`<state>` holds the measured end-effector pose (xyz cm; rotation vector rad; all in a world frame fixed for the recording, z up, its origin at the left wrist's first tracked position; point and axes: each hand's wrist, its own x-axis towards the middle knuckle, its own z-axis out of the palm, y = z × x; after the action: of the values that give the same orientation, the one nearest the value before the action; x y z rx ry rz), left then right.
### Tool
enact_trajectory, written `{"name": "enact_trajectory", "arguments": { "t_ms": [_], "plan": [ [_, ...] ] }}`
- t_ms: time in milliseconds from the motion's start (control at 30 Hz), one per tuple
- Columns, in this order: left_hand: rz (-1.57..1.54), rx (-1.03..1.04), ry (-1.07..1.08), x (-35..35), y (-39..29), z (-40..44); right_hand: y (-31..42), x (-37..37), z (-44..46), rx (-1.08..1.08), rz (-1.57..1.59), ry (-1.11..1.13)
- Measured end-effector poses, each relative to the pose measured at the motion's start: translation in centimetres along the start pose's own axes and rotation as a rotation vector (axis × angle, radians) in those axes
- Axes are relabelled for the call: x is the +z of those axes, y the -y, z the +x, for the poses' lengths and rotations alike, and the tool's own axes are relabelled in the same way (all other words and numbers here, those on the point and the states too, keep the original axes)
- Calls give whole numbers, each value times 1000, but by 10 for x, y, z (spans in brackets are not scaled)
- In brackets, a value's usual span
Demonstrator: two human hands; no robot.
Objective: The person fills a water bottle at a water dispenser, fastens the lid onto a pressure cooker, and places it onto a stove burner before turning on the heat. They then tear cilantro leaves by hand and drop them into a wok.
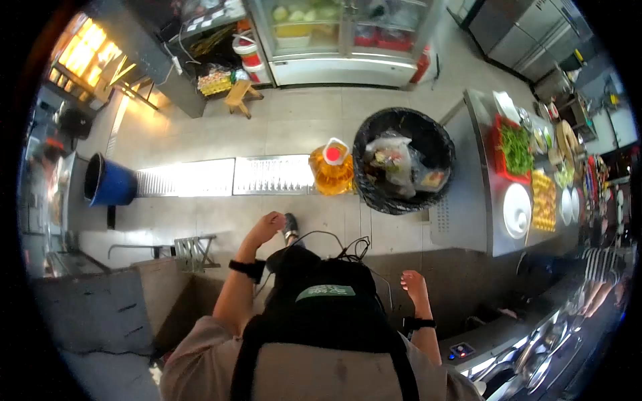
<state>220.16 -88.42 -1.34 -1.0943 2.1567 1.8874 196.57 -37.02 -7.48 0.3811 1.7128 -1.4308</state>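
My left hand is in front of my body with its fingers curled in, and nothing shows in it. A dark shoe is close beside it. My right hand hangs at my other side, also with curled fingers and no object visible. Both wrists carry black bands. My black apron has a green patch, and a dark cable loops out past its front. Ahead on the floor, a large jug of yellow oil with a red cap stands against a black-lined trash bin containing plastic bags and scraps.
A steel counter on the right bears greens in a red basket, a white plate and an egg tray. Left are a blue bucket and a folding stool. A wooden stool is near the glass-door fridge.
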Motion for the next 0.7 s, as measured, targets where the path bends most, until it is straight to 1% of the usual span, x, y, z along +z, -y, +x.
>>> {"name": "enact_trajectory", "arguments": {
  "t_ms": [33, 67, 100, 133, 167, 200, 267, 300, 333, 367, 400, 433, 467, 500, 567, 633, 700],
  "plan": [
    [-15, 8, -10, -29, 13, 5, 23, 33, 10, -27, -61, 68],
    [-12, -41, -74, -61, 28, 9, 38, 63, 25, -41, -75, 78],
    [-4, -89, -145, -100, 39, 20, 55, 106, 50, -36, -304, 97],
    [38, -85, -201, -132, 45, 24, 72, 152, 76, -41, -523, 119],
    [81, -87, -251, -163, 40, 28, 65, 186, 113, -62, -522, 137],
    [100, -65, -257, -197, 35, 33, 39, 201, 155, -228, -548, 213],
    [130, -27, -280, -247, 28, 63, 103, 272, 159, -364, -758, 438],
    [184, -9, -269, -280, 21, 83, 140, 321, 148, -195, -356, 526],
    [200, -12, -266, -307, 3, 100, 183, 362, 129, -266, -573, 480],
    [233, 33, -253, -326, -29, 121, 222, 397, 120, -333, -791, 429],
    [262, 77, -240, -339, -67, 145, 249, 423, 123, -326, -782, 435],
    [287, 119, -226, -344, -97, 169, 271, 441, 129, -321, -729, 393],
    [293, 187, -198, -353, -121, 198, 291, 459, 136, -322, -677, 349],
    [300, 263, -173, -361, -145, 228, 311, 475, 143, -325, -670, 351],
    [347, 364, -56, -371, -187, 296, 354, 506, 171, -395, -522, 329],
    [373, 385, 39, -369, -240, 339, 388, 525, 214, -386, -473, 275],
    [462, 372, 126, -372, -287, 395, 419, 544, 268, -428, -224, 405]
  ]
}}
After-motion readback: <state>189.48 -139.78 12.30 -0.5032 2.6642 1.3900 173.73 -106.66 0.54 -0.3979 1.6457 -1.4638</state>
